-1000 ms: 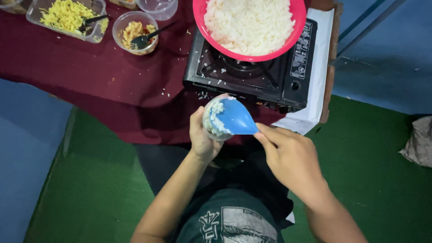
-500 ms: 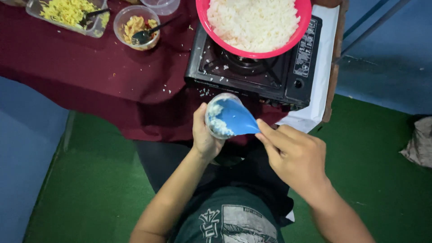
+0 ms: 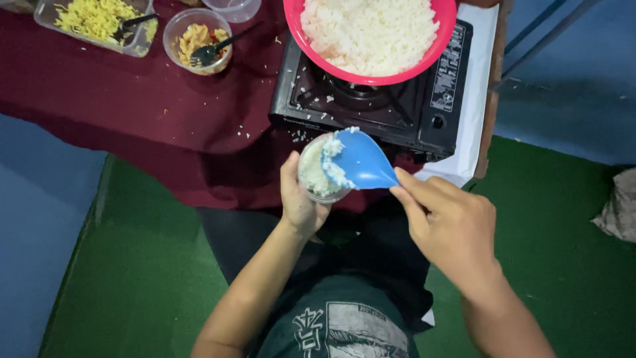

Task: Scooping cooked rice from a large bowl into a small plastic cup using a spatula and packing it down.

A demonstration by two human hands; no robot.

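Below the table edge, from the head view, we hold one small clear cup (image 3: 317,174) of white rice in our left hand (image 3: 299,202), fingers wrapped around its side. Our right hand (image 3: 450,225) pinches the handle of one blue rice paddle (image 3: 358,159), its blade pressed on the cup's rice. We count one pink bowl (image 3: 371,40) heaped with rice on one black gas stove (image 3: 371,106), which carries a white rectangular label on its right side. On the maroon cloth (image 3: 132,113) stand two clear tubs with forks: one rectangular (image 3: 99,23), one round (image 3: 197,41)
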